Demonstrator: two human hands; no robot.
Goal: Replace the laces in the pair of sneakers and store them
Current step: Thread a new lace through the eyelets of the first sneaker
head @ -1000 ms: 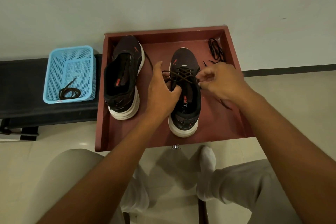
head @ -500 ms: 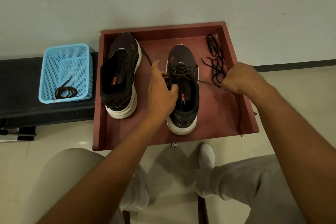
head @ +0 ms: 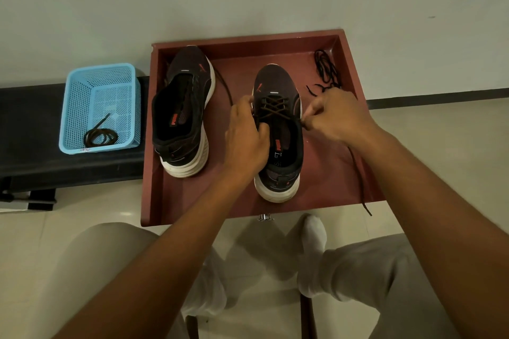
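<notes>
Fingers of the left hand (head: 245,140) curl around the tongue edge of the half-laced black white-soled sneaker (head: 278,132) standing in the reddish-brown wooden tray (head: 192,209), while the right hand (head: 337,115) pinches its dark brown lace (head: 358,170) beside the eyelets.

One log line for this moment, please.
step: lacing right shoe | left hand: holds shoe | right hand: pinches lace | other shoe: unlaced

Both hands (head: 248,140) lace the right sneaker (head: 278,129) in the tray (head: 325,173).
</notes>
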